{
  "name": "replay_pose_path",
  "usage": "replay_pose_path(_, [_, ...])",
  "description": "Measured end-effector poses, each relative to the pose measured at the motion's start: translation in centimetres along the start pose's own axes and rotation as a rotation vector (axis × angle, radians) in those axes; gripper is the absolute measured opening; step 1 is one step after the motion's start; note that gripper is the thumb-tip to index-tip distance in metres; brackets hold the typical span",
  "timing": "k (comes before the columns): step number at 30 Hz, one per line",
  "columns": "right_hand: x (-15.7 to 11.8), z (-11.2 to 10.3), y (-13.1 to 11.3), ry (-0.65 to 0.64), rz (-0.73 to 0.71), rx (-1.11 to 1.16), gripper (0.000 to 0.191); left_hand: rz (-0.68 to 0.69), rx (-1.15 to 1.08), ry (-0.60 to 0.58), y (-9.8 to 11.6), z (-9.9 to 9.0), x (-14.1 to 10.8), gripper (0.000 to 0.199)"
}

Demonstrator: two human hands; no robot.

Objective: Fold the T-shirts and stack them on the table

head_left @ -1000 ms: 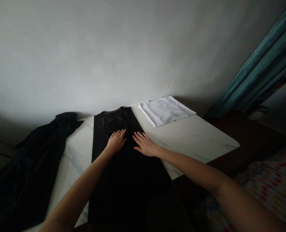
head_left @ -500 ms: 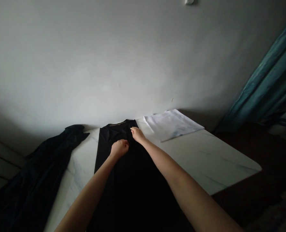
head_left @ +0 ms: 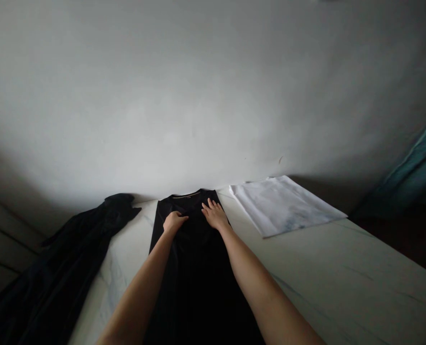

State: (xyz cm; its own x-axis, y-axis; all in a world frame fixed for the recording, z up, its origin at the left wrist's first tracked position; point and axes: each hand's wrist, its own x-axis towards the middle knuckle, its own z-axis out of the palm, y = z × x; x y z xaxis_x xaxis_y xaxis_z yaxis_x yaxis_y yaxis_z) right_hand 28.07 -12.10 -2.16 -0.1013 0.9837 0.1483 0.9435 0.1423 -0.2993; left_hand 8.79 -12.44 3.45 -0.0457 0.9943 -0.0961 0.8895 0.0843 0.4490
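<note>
A long black garment (head_left: 201, 273) lies lengthwise on the white marbled table (head_left: 328, 268), its neckline at the far edge by the wall. My left hand (head_left: 174, 222) is on its upper left part, fingers closed and mostly hidden; whether cloth is between them I cannot make out. Spread fingers of my right hand (head_left: 214, 214) lie flat on the upper right part, just below the neckline, holding nothing.
Another dark garment (head_left: 72, 258) lies crumpled at the left. A folded white cloth (head_left: 288, 203) lies at the far right part of the table, near the wall (head_left: 198, 96). A teal curtain (head_left: 410, 167) hangs at the right.
My right hand has opened from a closed pose and now lies flat on the black garment. My hands are further apart. The view has shifted, with the white cloth appearing larger.
</note>
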Motion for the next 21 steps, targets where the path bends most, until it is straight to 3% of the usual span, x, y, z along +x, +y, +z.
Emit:
replay_pose_path(5, [0.2, 0.5, 0.3, -0.021, 0.011, 0.021, 0.059, 0.066, 0.002, 0.079, -0.4, 0.1, -0.6, 0.012])
replay_pose_path(10, [0.0, 0.5, 0.2, -0.018, 0.021, 0.023, 0.066, 0.049, 0.186, 0.187, 0.0, 0.3, -2.4, 0.027])
replay_pose_path(14, [-0.2, 0.0, 0.0, -0.016, 0.013, 0.018, 0.065, 0.297, 0.277, 0.293, -0.2, 1.1, -4.4, 0.038])
replay_pose_path(16, [-0.5, -0.2, -0.3, -0.007, -0.015, 0.011, 0.063, 0.478, 0.279, 0.210, -0.7, 1.7, -5.4, 0.040])
replay_pose_path(18, [-1.2, -0.4, -0.5, -0.001, -0.059, -0.002, 0.061, 0.613, 0.296, 0.051, -1.3, 2.2, -6.4, 0.042])
replay_pose_path(21, [-3.3, -0.6, -0.8, 0.011, -0.161, -0.018, 0.058, 0.649, 0.342, -0.069, -1.8, 2.7, -7.5, 0.044])
